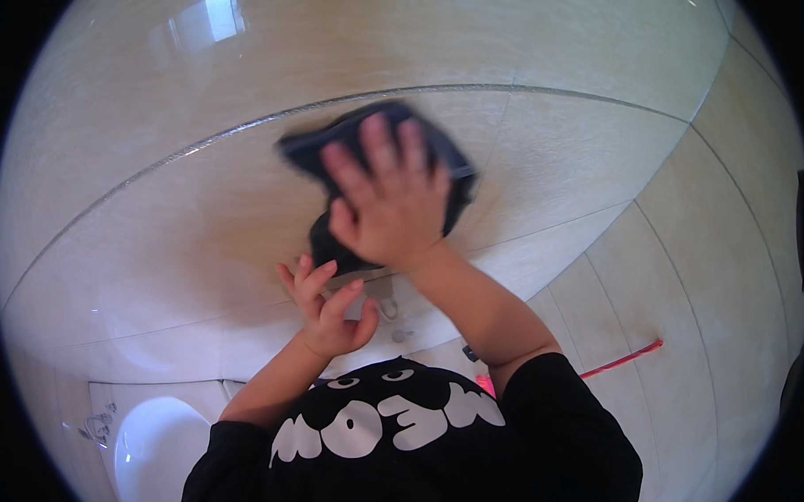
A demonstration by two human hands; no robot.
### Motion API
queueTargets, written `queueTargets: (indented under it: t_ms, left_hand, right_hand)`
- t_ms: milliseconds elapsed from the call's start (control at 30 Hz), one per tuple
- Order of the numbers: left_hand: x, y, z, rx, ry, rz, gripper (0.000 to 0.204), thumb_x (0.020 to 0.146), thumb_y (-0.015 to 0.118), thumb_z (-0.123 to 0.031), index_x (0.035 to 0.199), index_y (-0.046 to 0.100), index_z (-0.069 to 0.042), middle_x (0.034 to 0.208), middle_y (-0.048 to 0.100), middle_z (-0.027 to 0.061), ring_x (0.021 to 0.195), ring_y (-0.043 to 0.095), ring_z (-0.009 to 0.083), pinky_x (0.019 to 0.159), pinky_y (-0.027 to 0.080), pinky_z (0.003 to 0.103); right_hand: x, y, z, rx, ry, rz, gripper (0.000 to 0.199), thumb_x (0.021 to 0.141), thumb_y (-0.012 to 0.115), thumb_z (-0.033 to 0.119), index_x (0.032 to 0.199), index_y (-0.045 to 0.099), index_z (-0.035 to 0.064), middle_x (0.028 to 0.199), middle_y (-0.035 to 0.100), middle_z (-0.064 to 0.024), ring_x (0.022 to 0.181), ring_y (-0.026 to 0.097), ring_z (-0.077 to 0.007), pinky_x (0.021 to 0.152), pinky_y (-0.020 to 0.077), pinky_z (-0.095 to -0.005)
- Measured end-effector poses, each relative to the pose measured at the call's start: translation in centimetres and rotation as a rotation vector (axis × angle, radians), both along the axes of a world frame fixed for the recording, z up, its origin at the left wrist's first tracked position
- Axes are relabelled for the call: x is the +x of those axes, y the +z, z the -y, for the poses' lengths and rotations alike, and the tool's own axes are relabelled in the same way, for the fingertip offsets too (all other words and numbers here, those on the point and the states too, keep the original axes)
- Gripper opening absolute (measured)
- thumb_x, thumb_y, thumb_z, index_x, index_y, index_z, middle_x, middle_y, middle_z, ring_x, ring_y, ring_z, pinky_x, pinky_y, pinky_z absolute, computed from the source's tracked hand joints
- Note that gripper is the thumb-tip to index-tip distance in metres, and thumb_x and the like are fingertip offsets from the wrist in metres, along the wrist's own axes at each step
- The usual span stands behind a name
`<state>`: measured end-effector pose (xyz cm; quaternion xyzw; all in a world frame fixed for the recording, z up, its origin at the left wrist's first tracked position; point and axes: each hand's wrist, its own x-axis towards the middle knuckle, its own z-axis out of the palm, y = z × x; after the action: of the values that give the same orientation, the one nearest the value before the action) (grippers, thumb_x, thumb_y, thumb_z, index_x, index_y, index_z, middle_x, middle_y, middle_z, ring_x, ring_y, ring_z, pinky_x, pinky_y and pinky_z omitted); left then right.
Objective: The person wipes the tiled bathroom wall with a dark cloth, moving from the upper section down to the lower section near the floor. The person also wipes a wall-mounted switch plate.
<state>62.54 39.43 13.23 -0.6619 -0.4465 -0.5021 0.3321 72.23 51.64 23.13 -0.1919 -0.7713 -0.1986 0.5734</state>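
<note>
Left hand [334, 320]: fingers half-curled and apart, nothing visibly gripped; I cannot tell whether they touch the cloth [345, 131].
Cloth: dark, against the wall [558, 157], beneath the right hand [396, 198]; its loose lower fold could snag on the hook [388, 308] just below.
Right hand: fingers spread, palm flat over the cloth, not pinching; slack pressure could let it slide off.

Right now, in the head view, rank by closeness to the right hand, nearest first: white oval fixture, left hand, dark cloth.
1. Dark cloth: directly under the right hand.
2. Left hand: lower and to the left in the picture.
3. White oval fixture: lower left, beyond the left hand.
</note>
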Motion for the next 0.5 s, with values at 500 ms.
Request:
queueTargets:
  t_ms: [500]
  left_hand:
    - [7.9, 0.4, -3.4, -0.264, 0.203, 0.013, 0.071, 0.072, 0.070, -0.017, 0.137, 0.043, -0.003, 0.147, 0.028, 0.0260, 0.140, 0.022, 0.0484, 0.113, 0.004, 0.061]
  right_hand:
    - [14.3, -13.4, -12.5, 0.010, -0.105, -0.084, 0.045, 0.080, 0.056, 0.046, 0.118, 0.065, 0.0223, 0.145, 0.043, -0.0186, 0.132, 0.036, -0.0457, 0.102, 0.0274, -0.0573]
